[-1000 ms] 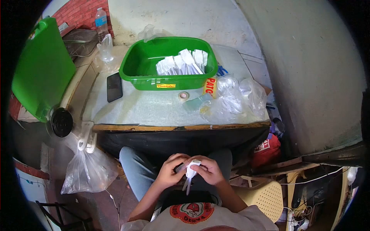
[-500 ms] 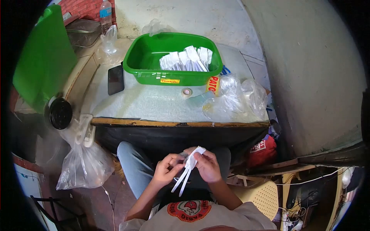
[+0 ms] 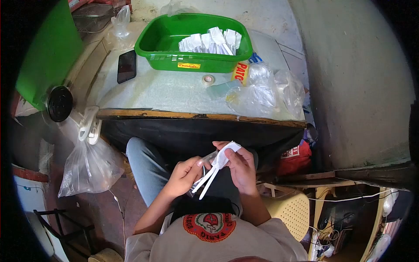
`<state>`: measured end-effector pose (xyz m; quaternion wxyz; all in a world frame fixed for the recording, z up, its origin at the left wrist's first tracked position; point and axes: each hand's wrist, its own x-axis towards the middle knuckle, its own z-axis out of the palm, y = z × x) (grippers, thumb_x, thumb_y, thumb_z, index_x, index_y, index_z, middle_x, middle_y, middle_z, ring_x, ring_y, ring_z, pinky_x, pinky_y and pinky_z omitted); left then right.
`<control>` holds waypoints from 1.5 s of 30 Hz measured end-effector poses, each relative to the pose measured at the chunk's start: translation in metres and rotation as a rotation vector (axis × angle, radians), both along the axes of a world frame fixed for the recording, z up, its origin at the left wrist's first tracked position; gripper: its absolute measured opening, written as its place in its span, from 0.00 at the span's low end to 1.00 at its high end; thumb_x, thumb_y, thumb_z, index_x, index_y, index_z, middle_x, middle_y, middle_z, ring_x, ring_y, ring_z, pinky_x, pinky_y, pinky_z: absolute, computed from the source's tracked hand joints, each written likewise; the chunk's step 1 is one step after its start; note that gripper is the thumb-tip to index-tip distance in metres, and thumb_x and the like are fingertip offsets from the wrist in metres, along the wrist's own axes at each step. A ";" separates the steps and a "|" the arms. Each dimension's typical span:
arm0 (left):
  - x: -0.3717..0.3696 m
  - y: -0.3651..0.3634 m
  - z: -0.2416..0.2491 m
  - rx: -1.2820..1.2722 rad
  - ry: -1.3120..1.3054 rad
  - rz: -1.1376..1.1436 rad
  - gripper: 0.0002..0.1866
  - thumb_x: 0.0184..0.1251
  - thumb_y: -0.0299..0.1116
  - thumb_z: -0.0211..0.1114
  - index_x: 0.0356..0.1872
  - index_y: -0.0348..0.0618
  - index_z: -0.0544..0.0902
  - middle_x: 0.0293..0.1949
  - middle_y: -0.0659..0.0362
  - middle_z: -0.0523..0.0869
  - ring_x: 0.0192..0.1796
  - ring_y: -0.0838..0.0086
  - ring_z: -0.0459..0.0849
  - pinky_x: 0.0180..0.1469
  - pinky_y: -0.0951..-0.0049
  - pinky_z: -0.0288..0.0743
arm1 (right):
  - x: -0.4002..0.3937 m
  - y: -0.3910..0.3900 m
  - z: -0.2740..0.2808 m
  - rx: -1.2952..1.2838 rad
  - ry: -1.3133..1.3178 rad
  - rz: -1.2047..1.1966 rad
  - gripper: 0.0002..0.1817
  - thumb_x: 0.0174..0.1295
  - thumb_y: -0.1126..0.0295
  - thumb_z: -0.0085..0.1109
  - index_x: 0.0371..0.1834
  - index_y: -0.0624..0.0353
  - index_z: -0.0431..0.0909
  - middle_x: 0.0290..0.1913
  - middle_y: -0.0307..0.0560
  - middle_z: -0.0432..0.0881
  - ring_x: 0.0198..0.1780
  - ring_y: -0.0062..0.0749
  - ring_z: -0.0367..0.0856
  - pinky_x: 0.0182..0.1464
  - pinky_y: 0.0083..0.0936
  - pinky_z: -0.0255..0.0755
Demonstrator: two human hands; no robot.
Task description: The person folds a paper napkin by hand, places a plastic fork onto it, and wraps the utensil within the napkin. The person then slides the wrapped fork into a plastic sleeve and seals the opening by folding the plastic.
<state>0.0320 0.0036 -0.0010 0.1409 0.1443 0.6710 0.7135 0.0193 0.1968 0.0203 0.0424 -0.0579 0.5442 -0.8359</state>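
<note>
While the right hand pinches the white bundle under its thumb, the left hand, curled closed beside it, apparently gripping clear plastic, could tug the wrap loose.

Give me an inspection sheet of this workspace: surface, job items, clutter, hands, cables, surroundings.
Surface: pale table, worn wooden front edge.
Job items: white piece with two strips; similar pieces in the green basin.
Clutter: phone, tape roll, plastic bags on the table.
Hands: right hand grips the white piece; left hand seems to pinch clear plastic beside it.
Cables: white cable at far right, tangled cords below it.
Surroundings: yellow seat and grey wall at right.
</note>
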 end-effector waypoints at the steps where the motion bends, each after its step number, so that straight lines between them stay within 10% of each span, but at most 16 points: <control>1: 0.001 0.001 0.000 0.027 -0.031 0.017 0.16 0.82 0.37 0.47 0.43 0.39 0.82 0.17 0.67 0.72 0.21 0.87 0.68 0.26 0.81 0.64 | 0.000 0.002 -0.001 0.020 -0.005 -0.012 0.14 0.73 0.68 0.55 0.52 0.68 0.81 0.56 0.52 0.83 0.43 0.28 0.86 0.41 0.22 0.82; 9: 0.003 0.008 0.002 0.117 -0.124 0.096 0.11 0.81 0.34 0.49 0.48 0.40 0.78 0.20 0.65 0.75 0.22 0.86 0.71 0.28 0.82 0.64 | 0.010 0.004 0.005 0.109 -0.081 0.106 0.15 0.73 0.70 0.53 0.52 0.73 0.79 0.58 0.58 0.81 0.47 0.34 0.86 0.47 0.28 0.82; 18: -0.002 0.012 -0.009 0.100 -0.071 0.182 0.18 0.81 0.37 0.53 0.30 0.36 0.78 0.25 0.63 0.80 0.27 0.83 0.76 0.32 0.80 0.71 | 0.017 0.002 0.001 0.163 -0.029 0.098 0.14 0.72 0.71 0.54 0.52 0.72 0.79 0.55 0.55 0.83 0.45 0.33 0.87 0.47 0.28 0.82; 26: -0.005 0.020 -0.006 0.235 -0.041 0.370 0.10 0.76 0.28 0.58 0.46 0.33 0.85 0.39 0.60 0.87 0.34 0.84 0.80 0.38 0.84 0.75 | 0.018 0.005 0.000 0.144 -0.041 0.084 0.14 0.72 0.71 0.53 0.50 0.74 0.78 0.57 0.59 0.81 0.43 0.40 0.87 0.46 0.35 0.85; 41: -0.013 0.011 0.000 0.328 -0.032 0.403 0.02 0.69 0.23 0.67 0.39 0.35 0.84 0.34 0.62 0.85 0.32 0.85 0.80 0.37 0.83 0.75 | -0.021 0.023 0.034 -0.124 0.246 -0.165 0.17 0.76 0.60 0.49 0.55 0.63 0.73 0.46 0.61 0.85 0.41 0.43 0.88 0.34 0.25 0.80; 45: -0.011 0.014 0.020 0.310 -0.113 0.412 0.04 0.68 0.22 0.67 0.41 0.35 0.84 0.35 0.62 0.84 0.35 0.83 0.81 0.39 0.82 0.75 | -0.021 0.020 0.039 -0.094 0.254 -0.156 0.16 0.76 0.60 0.51 0.53 0.62 0.73 0.43 0.56 0.85 0.42 0.39 0.86 0.45 0.34 0.81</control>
